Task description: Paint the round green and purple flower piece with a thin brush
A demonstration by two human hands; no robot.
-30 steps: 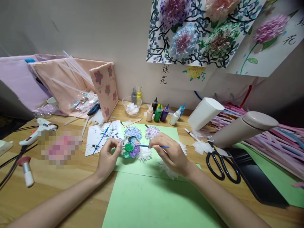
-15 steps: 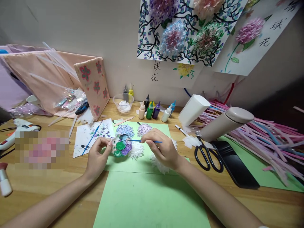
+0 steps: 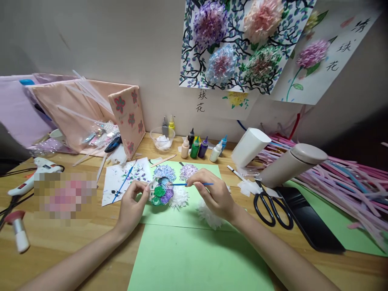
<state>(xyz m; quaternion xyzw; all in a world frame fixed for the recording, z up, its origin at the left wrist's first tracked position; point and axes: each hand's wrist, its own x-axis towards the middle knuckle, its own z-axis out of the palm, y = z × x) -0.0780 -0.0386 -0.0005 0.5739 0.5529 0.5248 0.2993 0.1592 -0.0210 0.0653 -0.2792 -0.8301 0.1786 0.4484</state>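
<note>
Head view: our left hand (image 3: 131, 204) pinches the left rim of the paint palette (image 3: 159, 191) above the green paper (image 3: 151, 216), while our right hand (image 3: 214, 196) grips a blue brush (image 3: 180, 184), tip at the palette. From the palette, we see the blue flower (image 3: 164, 171) at twelve o'clock, scissors (image 3: 270, 206) at three and the glue gun (image 3: 33, 178) at nine. At four, our right hand partly covers a white flower (image 3: 208, 216).

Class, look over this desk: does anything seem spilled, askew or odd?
At left, a pixelated patch on the desk hides what lies there. The white paper beside the left hand is blotched with dark paint.
</note>
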